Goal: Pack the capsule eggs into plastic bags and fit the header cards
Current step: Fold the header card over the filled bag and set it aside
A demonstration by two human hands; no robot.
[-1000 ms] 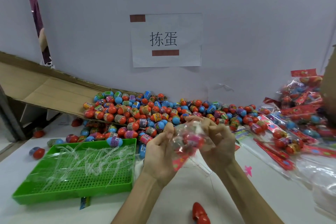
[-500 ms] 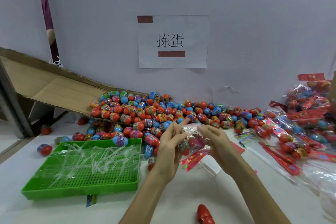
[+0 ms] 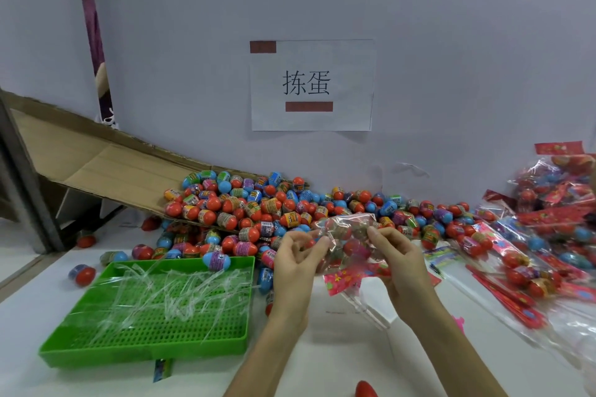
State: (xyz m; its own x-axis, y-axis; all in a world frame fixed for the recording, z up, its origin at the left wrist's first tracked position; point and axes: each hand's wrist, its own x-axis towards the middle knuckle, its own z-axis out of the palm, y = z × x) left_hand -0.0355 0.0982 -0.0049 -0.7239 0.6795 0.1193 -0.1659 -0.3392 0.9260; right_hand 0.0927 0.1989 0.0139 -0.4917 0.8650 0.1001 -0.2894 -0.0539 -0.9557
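A pale grey wall (image 3: 435, 42) is seen behind everything, and a white tabletop (image 3: 348, 361) is spread below it; a sloping cardboard sheet (image 3: 106, 164) is propped against the wall at the left; a heap of capsule eggs (image 3: 258, 203), mostly red and blue, is piled at its lower end and along the foot of the wall; a green tray (image 3: 142, 353), perforated and strewn with clear strips (image 3: 167, 287), is set at the near left; filled bags (image 3: 554, 209) are stacked at the far right; a paper sign (image 3: 311, 85) is fixed to the wall; a plastic bag (image 3: 350, 235) holding several eggs is held above the tabletop, in front of the heap, pinched at its left edge by the left hand (image 3: 295, 267) and at its right edge by the right hand (image 3: 403, 264); a red header card (image 3: 346, 276) is seen at the bag's lower end.
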